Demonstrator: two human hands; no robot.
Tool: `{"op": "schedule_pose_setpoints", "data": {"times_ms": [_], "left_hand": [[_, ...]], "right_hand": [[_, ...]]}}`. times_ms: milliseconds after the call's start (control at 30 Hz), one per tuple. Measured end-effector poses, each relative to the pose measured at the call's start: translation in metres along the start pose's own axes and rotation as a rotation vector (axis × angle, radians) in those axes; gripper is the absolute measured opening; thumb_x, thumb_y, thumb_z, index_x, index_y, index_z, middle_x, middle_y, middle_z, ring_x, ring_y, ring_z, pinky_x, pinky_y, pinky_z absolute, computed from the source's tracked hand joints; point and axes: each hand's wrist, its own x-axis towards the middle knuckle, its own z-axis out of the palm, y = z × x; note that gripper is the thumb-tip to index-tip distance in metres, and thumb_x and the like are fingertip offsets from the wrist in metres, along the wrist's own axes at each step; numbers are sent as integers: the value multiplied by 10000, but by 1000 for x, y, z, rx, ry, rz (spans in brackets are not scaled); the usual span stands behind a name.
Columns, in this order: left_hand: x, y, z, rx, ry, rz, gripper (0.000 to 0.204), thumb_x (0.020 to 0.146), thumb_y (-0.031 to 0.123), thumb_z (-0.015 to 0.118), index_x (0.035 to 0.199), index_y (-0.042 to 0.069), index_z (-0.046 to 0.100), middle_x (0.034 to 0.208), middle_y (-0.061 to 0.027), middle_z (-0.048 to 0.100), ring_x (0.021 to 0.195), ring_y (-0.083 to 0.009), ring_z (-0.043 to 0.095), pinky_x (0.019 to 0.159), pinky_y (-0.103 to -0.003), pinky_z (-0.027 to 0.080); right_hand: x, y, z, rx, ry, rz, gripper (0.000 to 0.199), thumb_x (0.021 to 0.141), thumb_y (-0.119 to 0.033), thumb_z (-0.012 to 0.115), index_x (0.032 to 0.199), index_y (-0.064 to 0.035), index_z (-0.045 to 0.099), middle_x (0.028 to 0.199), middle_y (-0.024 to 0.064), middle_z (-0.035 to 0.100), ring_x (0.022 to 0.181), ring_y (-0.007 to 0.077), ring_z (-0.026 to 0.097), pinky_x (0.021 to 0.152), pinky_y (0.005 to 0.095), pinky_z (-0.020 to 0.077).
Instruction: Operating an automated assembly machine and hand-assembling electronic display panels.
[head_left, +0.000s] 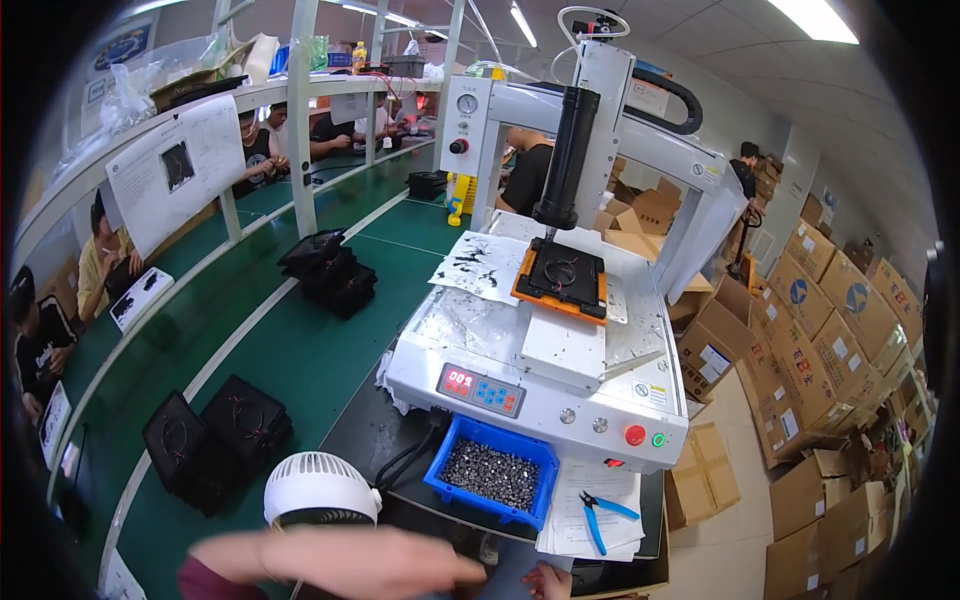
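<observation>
My left hand (375,562) reaches in from the lower left, in front of the white fan, smeared by motion; its fingers cannot be made out. At the lower edge my right hand (547,581) shows only in part, its fingers curled together, and what they hold, if anything, is hidden. Just beyond the hands is a blue bin (440,478) of small dark metal parts (490,474). Blue-handled cutters (598,520) lie on white paper sheets (570,545) beside it. Farther off, a black panel with a looped wire (560,268) sits in an orange fixture (560,302) under the machine's black spindle (568,150).
A white bench machine (545,400) with a lit control panel (480,388) stands ahead. The white fan (322,482) is near my left. Black housings (215,440) lie in stacks on the green bench (390,250). Cardboard boxes (800,330) line the right; several people work beyond.
</observation>
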Motion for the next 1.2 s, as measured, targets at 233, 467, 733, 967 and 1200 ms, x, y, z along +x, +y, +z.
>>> {"op": "schedule_pose_setpoints", "data": {"times_ms": [233,467,733,967,1200], "left_hand": [[59,-100,-217,172,749,-424,218,897,85,479,1027,-52,588,823,-96,634,700,-135,613,627,-287,505],[83,-284,-347,87,1265,-793,180,801,27,516,656,-54,586,576,-147,578,460,-235,557,425,-340,430],[122,-318,-353,-302,1260,-840,150,871,172,611,927,35,590,774,-59,619,618,-163,568,541,-304,493],[123,-319,-356,-675,1237,-494,210,924,234,583,784,77,591,682,12,508,572,-114,460,509,-271,391],[120,-296,-342,-812,1085,-326,283,974,250,499,1077,1,585,976,-83,636,835,-187,613,781,-331,501]], "right_hand": [[52,26,-27,-18,-195,247,314,915,-298,568,1067,-33,639,840,145,667,761,204,616,690,264,431],[-26,-29,25,7,90,-74,247,904,-236,571,923,0,641,604,65,597,421,104,506,341,218,310],[-12,-20,6,42,31,-2,173,882,-139,603,882,31,636,648,93,616,507,142,554,432,253,421],[-8,-24,5,42,-10,40,235,881,-228,600,832,-1,632,614,84,619,444,126,536,366,232,360],[-18,-33,15,43,113,13,256,893,-250,551,793,-28,629,606,84,625,407,113,513,342,221,320]]}}
